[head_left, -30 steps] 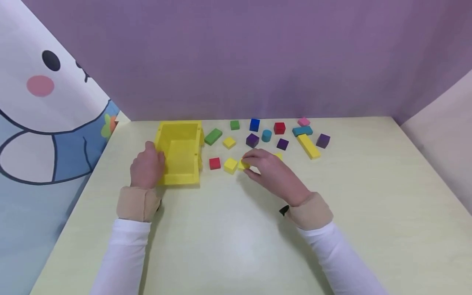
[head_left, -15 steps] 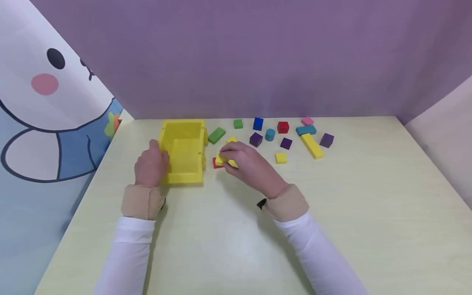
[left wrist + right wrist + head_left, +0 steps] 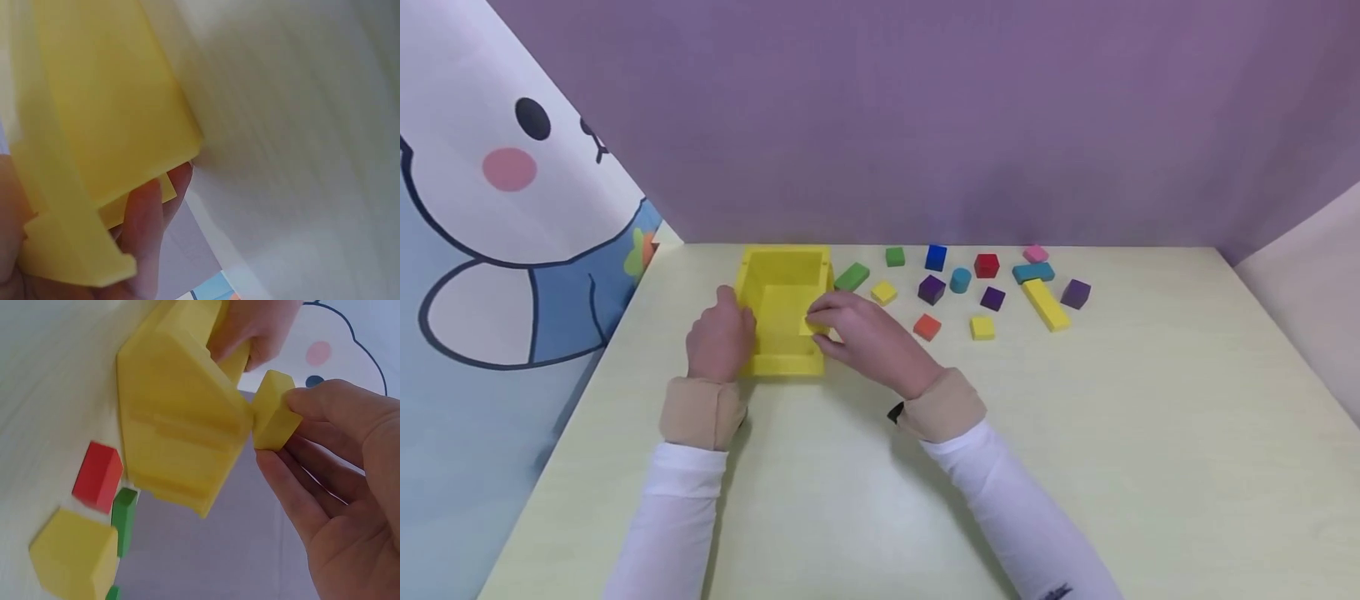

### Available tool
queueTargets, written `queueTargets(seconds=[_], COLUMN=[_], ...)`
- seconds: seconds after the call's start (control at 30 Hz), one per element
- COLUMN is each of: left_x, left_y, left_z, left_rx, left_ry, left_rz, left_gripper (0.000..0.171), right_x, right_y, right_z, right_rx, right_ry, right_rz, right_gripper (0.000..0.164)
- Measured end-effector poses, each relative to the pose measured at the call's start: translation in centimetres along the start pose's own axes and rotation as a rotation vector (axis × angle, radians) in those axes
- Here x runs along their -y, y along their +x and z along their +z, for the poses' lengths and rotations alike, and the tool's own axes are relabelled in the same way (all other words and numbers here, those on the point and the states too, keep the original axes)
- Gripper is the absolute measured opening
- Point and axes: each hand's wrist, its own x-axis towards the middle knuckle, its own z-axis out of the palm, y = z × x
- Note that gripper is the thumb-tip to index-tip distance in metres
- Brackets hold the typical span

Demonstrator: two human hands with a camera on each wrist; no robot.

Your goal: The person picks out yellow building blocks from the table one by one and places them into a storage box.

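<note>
A yellow plastic box [image 3: 778, 367] stands open-topped at the left of the table. My left hand [image 3: 721, 335] grips its left wall, with fingers [image 3: 144, 231] curled under the rim in the left wrist view. My right hand [image 3: 868, 337] is at the box's right rim. Between thumb and fingers it pinches a yellow block [image 3: 273, 412], mostly hidden by the fingers in the head view. Below that hand, the right wrist view has a red block [image 3: 99, 475], a larger yellow block [image 3: 72, 553] and a green block [image 3: 124, 519] on the table.
To the right of the box lie several loose blocks, among them an orange-red block [image 3: 927, 327], a yellow square block [image 3: 982, 327], a blue cylinder [image 3: 960, 280] and a long yellow block [image 3: 1046, 305]. A purple wall [image 3: 925, 125] rises behind the table.
My right hand has carried the yellow block leftward from among the loose blocks to the box's right rim. The orange-red block has come into sight. My left hand keeps its grip.
</note>
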Motion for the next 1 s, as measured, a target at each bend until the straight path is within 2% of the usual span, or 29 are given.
queueTargets(seconds=[0.1,0.33,0.5,0.67,1.0], left_x=[-0.1,-0.1,0.0,0.1,-0.2], left_y=[0.0,0.0,-0.1,-0.3,-0.1], left_z=[0.0,0.0,0.0,-0.1,-0.1], left_rx=[0.001,-0.051,-0.050,-0.075,-0.030], left_ry=[0.003,0.007,0.010,0.009,0.010], left_rz=[-0.008,0.024,0.029,0.045,0.020], left_gripper=[0.030,0.028,0.029,0.027,0.028], right_x=[0.3,0.9,1.1,1.3,1.2], right_y=[0.7,2.5,3.5,4.1,4.6], right_z=[0.4,1.5,2.5,3.0,4.5], right_rx=[0.015,0.080,0.109,0.117,0.156], right_ry=[-0.023,-0.043,-0.055,-0.097,-0.220], right_rz=[-0.015,-0.045,-0.071,-0.080,-0.099], right_gripper=[0.027,0.026,0.027,0.021,0.016])
